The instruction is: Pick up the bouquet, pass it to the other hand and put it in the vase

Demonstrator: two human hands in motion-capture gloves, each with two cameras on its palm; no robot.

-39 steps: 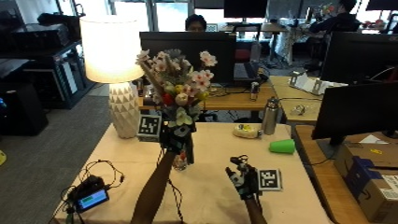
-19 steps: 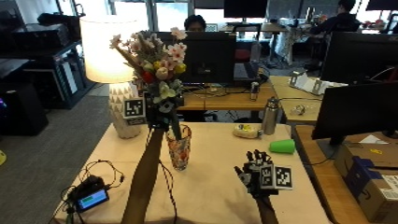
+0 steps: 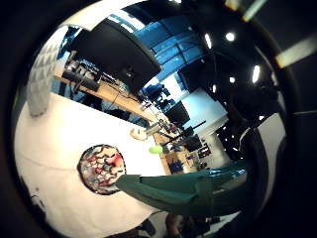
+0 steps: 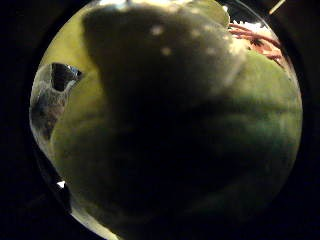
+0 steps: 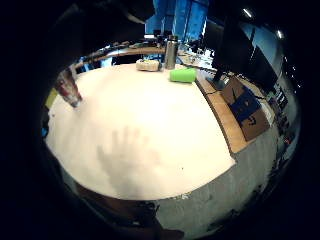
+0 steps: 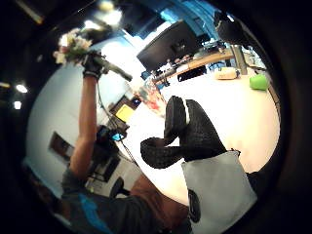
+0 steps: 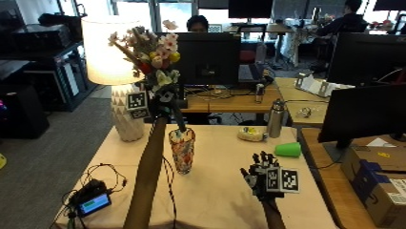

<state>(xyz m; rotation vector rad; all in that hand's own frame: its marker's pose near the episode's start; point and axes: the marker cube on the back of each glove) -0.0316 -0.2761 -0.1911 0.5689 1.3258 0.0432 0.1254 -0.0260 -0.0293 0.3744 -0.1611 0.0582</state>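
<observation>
One bouquet (image 7: pixel 151 51) gripped by left hand (image 7: pixel 164 98) above vase (image 7: pixel 182 149); right hand (image 7: pixel 261 174) spread, holding nothing.

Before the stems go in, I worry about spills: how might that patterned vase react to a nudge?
The vase looks tall and narrow, standing free on the table, so it may tip. It seems glassy, probably fragile. The left hand holds the bouquet above it.

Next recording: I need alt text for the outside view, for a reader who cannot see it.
A person's left hand grips a bouquet raised above a patterned vase on a white table, stems angled down toward its mouth. The right hand hovers open over the table, holding nothing. A lit lamp, a steel bottle and a tipped green cup sit further back.
</observation>
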